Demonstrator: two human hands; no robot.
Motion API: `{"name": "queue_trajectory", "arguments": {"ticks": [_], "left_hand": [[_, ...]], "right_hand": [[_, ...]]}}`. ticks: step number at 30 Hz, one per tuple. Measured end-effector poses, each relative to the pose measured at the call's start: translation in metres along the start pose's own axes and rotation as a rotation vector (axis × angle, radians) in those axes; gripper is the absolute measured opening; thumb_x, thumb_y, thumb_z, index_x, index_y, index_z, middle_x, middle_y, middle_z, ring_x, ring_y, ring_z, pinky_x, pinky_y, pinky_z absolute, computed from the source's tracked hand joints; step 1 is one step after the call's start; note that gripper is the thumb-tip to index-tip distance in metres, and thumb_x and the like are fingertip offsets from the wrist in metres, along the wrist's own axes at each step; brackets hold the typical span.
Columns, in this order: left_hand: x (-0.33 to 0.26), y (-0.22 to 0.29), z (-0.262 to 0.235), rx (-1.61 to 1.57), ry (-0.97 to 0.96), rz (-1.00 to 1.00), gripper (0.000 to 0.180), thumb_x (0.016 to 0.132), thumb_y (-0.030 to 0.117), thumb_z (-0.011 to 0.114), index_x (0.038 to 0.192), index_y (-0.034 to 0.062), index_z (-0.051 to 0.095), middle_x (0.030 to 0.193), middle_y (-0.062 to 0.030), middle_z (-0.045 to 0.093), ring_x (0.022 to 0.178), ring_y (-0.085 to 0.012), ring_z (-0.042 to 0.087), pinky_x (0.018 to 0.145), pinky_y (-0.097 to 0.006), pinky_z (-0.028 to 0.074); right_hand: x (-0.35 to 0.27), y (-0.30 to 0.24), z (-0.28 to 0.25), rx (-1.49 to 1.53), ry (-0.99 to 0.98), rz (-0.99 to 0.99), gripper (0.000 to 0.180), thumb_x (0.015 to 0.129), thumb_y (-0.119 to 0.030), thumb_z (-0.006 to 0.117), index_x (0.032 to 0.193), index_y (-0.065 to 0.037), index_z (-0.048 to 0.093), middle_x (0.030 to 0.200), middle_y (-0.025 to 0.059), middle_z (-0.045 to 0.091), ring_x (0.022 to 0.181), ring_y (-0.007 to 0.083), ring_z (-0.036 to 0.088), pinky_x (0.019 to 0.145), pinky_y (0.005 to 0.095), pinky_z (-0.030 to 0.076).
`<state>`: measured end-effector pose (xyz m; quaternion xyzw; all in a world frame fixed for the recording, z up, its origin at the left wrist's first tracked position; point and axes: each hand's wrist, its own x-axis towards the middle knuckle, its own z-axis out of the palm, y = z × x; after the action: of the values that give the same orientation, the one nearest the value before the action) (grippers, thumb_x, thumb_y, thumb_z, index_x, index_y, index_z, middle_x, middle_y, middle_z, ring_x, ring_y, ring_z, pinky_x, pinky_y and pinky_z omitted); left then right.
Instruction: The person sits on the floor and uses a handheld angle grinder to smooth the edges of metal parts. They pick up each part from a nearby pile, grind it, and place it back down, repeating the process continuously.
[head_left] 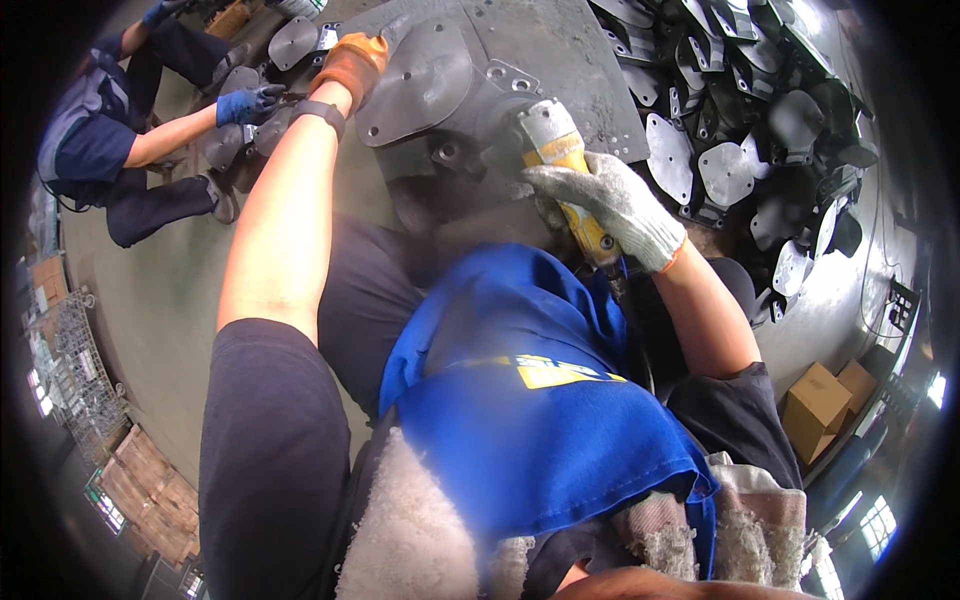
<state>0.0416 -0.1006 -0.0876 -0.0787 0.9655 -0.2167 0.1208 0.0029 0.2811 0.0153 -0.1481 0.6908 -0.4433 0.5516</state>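
In an orange glove, my left hand (352, 68) is closed at the left edge of a dark grey metal plate (420, 82) with rounded corners and small holes. A bracket-like part with round holes (512, 76) sits beside the plate's right side. My right hand (615, 200), in a whitish knit glove, grips a yellow angle grinder (566, 165) around its body. The grinder's grey metal head points away from me, just right of the plate. The area left of its head is blurred, so I cannot tell whether its disc touches metal.
The work table (560, 45) lies under the plate. A large heap of grey metal brackets (725, 172) rises at the right. A co-worker's blue-gloved hand (248, 104) is near more plates at the far left. Cardboard boxes (815, 408) stand at the lower right.
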Motion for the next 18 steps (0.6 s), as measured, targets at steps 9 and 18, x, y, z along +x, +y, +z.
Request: {"name": "queue_trajectory", "arguments": {"ticks": [9,18], "left_hand": [[0.033,-0.012,0.064,-0.36,-0.06,-0.204,0.049,0.104,0.038,0.04,0.119,0.0061,0.074,0.124,-0.0212,0.07,0.118,-0.0403,0.065,0.103,-0.045,0.053],[0.025,-0.014,0.085,-0.338,0.166,-0.224,0.026,0.097,0.017,0.054,0.103,0.0038,0.075,0.108,-0.0205,0.075,0.1,-0.0348,0.073,0.089,-0.041,0.059]], "right_hand": [[-0.003,-0.003,-0.002,0.017,0.048,0.014,0.042,0.096,-0.04,0.072,0.117,-0.004,0.07,0.082,0.0032,0.07,0.065,0.0087,0.064,0.058,0.0231,0.05],[0.014,0.028,-0.011,0.004,0.007,-0.281,0.036,0.096,-0.039,0.072,0.111,-0.006,0.068,0.075,0.0036,0.066,0.06,0.0116,0.062,0.055,0.0251,0.048]]}}
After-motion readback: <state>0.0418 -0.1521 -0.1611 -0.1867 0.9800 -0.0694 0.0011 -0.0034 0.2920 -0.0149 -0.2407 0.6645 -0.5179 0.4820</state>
